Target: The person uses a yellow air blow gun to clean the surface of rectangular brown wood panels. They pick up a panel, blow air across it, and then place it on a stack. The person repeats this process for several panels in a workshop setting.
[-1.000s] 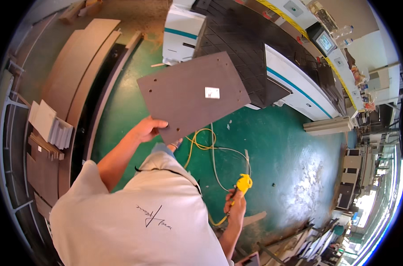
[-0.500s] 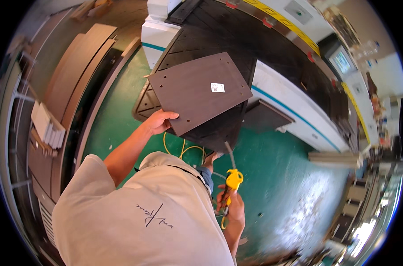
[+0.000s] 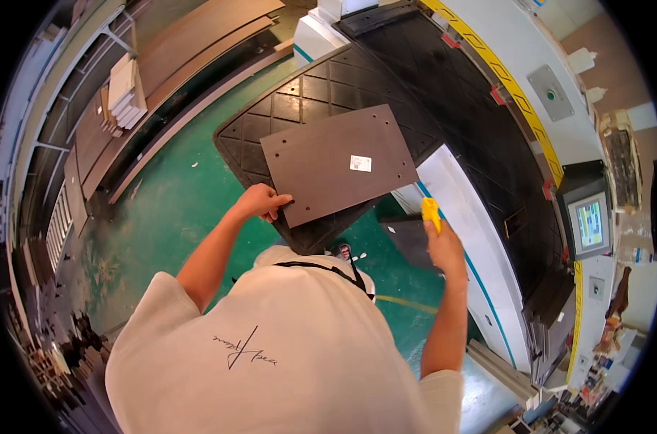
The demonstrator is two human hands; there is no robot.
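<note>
Machine bed (image 3: 444, 94), black with a diamond-grid pattern, lies ahead; one dark grid mat (image 3: 270, 141) overhangs the green floor (image 3: 176, 210). One flat brown panel (image 3: 339, 165), rectangular, drilled with small holes and bearing one white sticker, rests over the mat. Left hand (image 3: 262, 202) pinches its near corner. Right hand (image 3: 443, 246) is closed around a yellow tool (image 3: 430, 212). Stacked boards (image 3: 126, 90) far left.

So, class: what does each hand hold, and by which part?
The left hand pinches the dark brown panel at its lower left corner. The right hand wraps the lower end of a yellow tool.
</note>
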